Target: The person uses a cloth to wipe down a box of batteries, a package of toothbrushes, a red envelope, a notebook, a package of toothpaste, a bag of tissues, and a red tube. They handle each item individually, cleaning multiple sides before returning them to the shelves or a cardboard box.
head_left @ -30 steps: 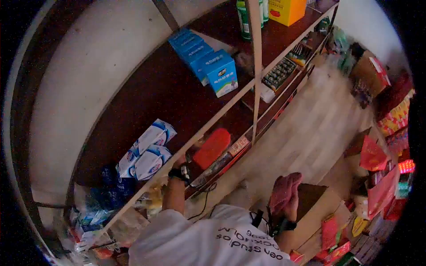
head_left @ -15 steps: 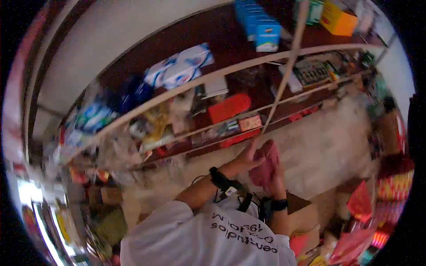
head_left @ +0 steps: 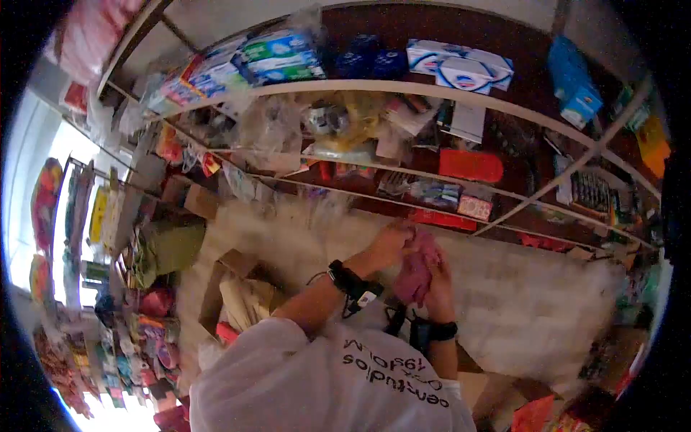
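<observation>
Left hand (head_left: 390, 246) and right hand (head_left: 440, 286), both closed on a crumpled pink cloth (head_left: 412, 279): the left grips its far left edge, the right its right side. The cloth is held between them, over the pale floor (head_left: 518, 295). On the far side stands a shelf unit (head_left: 338, 86), bearing a red object (head_left: 471, 165), white-and-blue boxes (head_left: 471, 70) and, farther right, blue boxes (head_left: 572, 83). An open cardboard box (head_left: 211, 308) lies left of the left forearm.
</observation>
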Motion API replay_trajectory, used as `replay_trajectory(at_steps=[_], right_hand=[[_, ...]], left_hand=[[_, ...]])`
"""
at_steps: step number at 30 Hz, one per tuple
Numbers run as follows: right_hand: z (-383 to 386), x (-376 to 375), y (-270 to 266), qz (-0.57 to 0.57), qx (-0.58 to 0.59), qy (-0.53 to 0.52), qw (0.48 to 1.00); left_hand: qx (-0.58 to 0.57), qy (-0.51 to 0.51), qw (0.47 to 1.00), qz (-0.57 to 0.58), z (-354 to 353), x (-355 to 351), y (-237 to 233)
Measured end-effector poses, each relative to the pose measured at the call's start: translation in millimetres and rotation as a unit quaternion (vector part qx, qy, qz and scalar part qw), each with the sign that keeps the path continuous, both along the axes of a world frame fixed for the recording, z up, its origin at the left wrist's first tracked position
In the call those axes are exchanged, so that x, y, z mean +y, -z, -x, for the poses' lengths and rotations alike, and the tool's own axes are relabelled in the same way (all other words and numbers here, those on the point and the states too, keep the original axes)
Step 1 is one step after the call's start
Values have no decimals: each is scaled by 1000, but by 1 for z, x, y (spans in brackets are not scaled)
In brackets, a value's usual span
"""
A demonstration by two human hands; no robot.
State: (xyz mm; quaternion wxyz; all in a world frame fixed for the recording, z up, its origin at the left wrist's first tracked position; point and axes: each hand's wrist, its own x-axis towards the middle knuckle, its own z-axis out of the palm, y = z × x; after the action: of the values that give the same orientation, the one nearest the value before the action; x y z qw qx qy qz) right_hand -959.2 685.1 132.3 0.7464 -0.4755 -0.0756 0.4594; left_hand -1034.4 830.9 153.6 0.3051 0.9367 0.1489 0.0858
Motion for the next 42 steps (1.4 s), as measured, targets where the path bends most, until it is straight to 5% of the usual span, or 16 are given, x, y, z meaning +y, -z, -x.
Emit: replay_trajectory(at_steps=[6, 8, 11, 13, 14, 15, 17, 18, 20, 22, 24, 33, 34, 39, 40, 42], right_hand=[[22, 18, -46, 2, 100, -84, 991], [33, 28, -49, 8, 65, -138, 988], [58, 55, -40, 53, -306, -130, 941], [70, 74, -12, 73, -78, -142, 984], [66, 83, 0, 66, -463, -252, 847], [83, 105, -19, 65, -476, -255, 839], [138, 150, -65, 45, 118, -156, 980], [148, 163, -51, 45, 105, -160, 980], [160, 180, -7, 15, -284, -291, 913], [184, 213, -22, 36, -304, -320, 897], [209, 244, -20, 60, -85, -291, 951], [297, 357, -42, 33, -380, -423, 822], [307, 375, -29, 159, -19, -376, 913], [345, 418, -20, 108, -122, -431, 888], [347, 428, -13, 115, -98, -436, 887], [359, 451, -2, 105, -67, -416, 901]], left_hand=[[73, -34, 996, 46, 31, 19, -24], [-253, -53, 965, -49, 45, 34, -13], [-159, -149, 976, -14, 77, 74, 29], [-185, -192, 964, -16, 109, 96, 32], [-196, -226, 954, -15, 126, 107, 33], [-186, -227, 946, 137, 150, 123, 38], [-194, -222, 945, 138, 207, 160, 53], [-210, -227, 951, -12, 236, 180, 60], [-210, -379, 826, 360, 295, 201, 28], [-435, -420, 673, 426, 370, 235, 120], [-274, -484, 820, 134, 432, 239, 76], [-323, -690, 617, 199, 580, 216, 143], [-313, -690, 610, 231, 582, 211, 152], [-257, -692, 656, 157, 589, 198, 122], [-338, -726, 533, 275, 579, 192, 104], [-289, -732, 556, 267, 603, 206, 106]])
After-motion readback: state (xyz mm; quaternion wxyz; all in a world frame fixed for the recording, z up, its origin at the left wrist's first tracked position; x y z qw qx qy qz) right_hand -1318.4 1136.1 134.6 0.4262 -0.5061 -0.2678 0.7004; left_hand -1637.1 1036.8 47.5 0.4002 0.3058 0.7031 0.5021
